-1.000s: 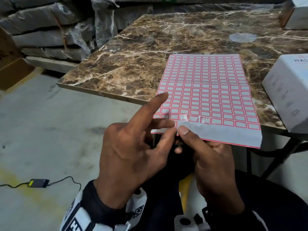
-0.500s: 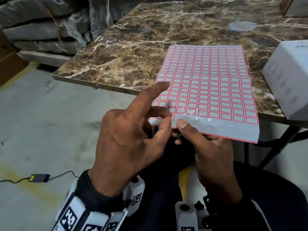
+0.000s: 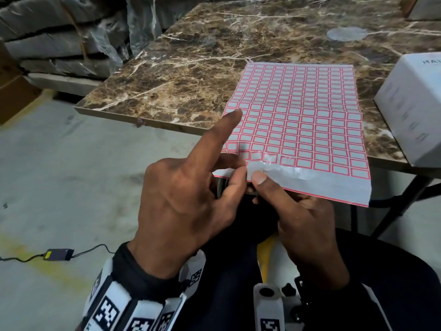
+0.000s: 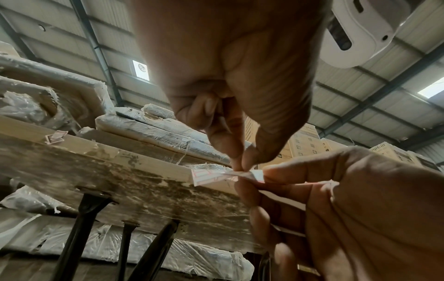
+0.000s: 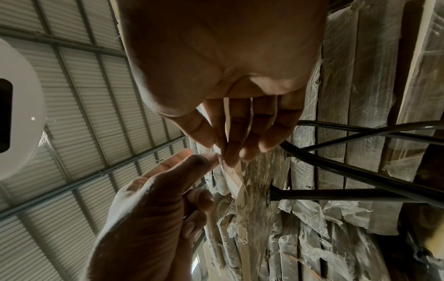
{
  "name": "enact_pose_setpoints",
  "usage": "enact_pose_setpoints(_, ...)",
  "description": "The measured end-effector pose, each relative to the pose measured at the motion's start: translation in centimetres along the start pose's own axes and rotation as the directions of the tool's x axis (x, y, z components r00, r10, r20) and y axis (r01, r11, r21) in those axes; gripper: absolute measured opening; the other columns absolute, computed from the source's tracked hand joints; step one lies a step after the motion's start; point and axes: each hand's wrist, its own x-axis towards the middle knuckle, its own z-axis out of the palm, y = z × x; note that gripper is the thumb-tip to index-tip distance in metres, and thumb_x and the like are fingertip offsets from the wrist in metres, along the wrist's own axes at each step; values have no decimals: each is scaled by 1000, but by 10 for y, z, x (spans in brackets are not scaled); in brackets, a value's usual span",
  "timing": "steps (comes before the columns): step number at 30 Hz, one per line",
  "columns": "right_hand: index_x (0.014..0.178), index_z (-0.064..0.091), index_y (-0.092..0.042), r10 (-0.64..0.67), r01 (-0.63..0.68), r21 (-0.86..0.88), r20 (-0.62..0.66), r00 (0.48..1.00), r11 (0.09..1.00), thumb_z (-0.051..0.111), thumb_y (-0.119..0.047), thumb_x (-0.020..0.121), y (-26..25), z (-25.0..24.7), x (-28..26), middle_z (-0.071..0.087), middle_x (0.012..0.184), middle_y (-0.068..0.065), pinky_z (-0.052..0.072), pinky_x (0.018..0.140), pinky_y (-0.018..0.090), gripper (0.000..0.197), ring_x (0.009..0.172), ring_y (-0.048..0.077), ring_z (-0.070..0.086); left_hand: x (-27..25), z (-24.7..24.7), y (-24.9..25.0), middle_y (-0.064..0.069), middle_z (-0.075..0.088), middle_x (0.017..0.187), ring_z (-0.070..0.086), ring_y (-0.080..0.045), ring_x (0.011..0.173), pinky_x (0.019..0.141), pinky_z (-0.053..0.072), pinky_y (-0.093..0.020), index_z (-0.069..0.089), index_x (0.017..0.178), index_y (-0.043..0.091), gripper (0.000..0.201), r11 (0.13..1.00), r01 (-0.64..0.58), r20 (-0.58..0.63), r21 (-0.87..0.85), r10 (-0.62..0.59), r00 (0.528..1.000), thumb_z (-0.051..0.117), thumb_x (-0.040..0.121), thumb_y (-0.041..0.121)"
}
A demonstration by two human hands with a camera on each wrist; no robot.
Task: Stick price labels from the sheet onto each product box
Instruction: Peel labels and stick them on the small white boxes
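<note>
Head view: I'm pinching a price label with my left hand at the label sheet's six-o'clock edge, right hand gripping that edge. I should be peeling slowly, flat. White product box is waiting on the bench at three o'clock.

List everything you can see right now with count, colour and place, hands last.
label sheet: one, white with red-bordered labels, near edge overhanging the table, rest lying on it
table: one, brown marble-pattern top, black legs, ahead of the person
product boxes: one white on the table's right edge; part of another at the far right corner
round clear patch: one, pale, far part of the tabletop
power adapter with cable: one, black with yellow tag, on the floor at left
wrapped bundles: several, grey plastic-wrapped, stacked beyond the table at left
left hand: one, pinching at the sheet's near edge, index finger raised
right hand: one, pinching the sheet's near edge
</note>
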Motion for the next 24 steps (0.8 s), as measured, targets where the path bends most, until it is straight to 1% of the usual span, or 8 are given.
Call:
enact_pose_setpoints(2, 102, 84, -22, 4, -4, 6, 3, 1000, 1000, 76, -34, 86, -1, 1, 0, 83, 106, -6, 59, 103, 51, 21, 105, 17, 78, 0, 1, 0, 13, 79, 99, 67, -5, 55, 58, 56, -27, 60, 144, 15, 60, 1000, 15, -4, -13, -15, 1000, 80, 88, 20)
enact_pose_setpoints(6, 97, 84, -21, 4, -4, 14, 10, 1000, 1000, 75, -34, 88, 0, 0, 1, 83, 99, -2, 61, 97, 51, 18, 97, 21, 79, 2, -1, 1, 15, 77, 95, 66, -5, 55, 59, 44, -8, 59, 144, 15, 62, 990, 83, 25, -114, -81, 996, 81, 87, 14)
enact_pose_setpoints(10, 101, 83, -21, 13, -13, 19, 5, 1000, 1000, 78, -36, 87, 1, -2, 3, 83, 101, 0, 62, 94, 51, 21, 96, 23, 79, 0, -2, 0, 16, 77, 99, 69, -1, 61, 63, 43, -3, 56, 147, 15, 68, 983, 92, 54, -157, -85, 995, 84, 85, 13)
enact_pose_setpoints(13, 102, 83, -19, 17, -17, 7, 4, 1000, 1000, 78, -40, 86, 1, -3, 2, 83, 103, -1, 61, 97, 51, 28, 99, 21, 79, -2, -2, 0, 16, 78, 103, 68, 8, 70, 66, 52, -9, 55, 148, 14, 69, 995, 40, 47, -91, -36, 998, 86, 86, 19)
enact_pose_setpoints(16, 104, 83, -19, 15, -15, -22, -6, 1000, 1000, 77, -39, 85, -2, -3, 0, 82, 104, -6, 61, 100, 45, 29, 102, 15, 78, -3, 1, 1, 13, 79, 103, 59, 13, 71, 65, 57, -18, 55, 148, 13, 66, 1000, -13, 15, -23, 13, 1000, 82, 89, 23)
enact_pose_setpoints(18, 108, 82, -19, 2, -2, -39, -16, 1000, 999, 77, -39, 84, -3, -2, -1, 82, 107, -9, 61, 101, 45, 31, 104, 14, 77, -4, 2, 2, 12, 79, 104, 58, 11, 69, 63, 58, -23, 55, 148, 12, 63, 999, -37, 13, 4, 37, 999, 80, 91, 24)
enact_pose_setpoints(20, 109, 82, -21, -4, 3, -52, -23, 1000, 999, 77, -39, 84, -5, -1, -2, 82, 108, -10, 60, 102, 47, 32, 106, 13, 77, -3, 2, 3, 12, 79, 105, 64, 5, 66, 61, 58, -29, 56, 148, 11, 61, 998, -54, 12, 31, 53, 998, 78, 93, 26)
enact_pose_setpoints(24, 108, 82, -23, -8, 6, -64, -34, 999, 998, 78, -41, 83, -6, 1, -2, 82, 108, -13, 59, 103, 51, 32, 106, 13, 77, -3, 2, 3, 12, 79, 104, 71, -6, 67, 61, 59, -33, 54, 148, 12, 57, 995, -79, 8, 53, 78, 997, 73, 97, 28)
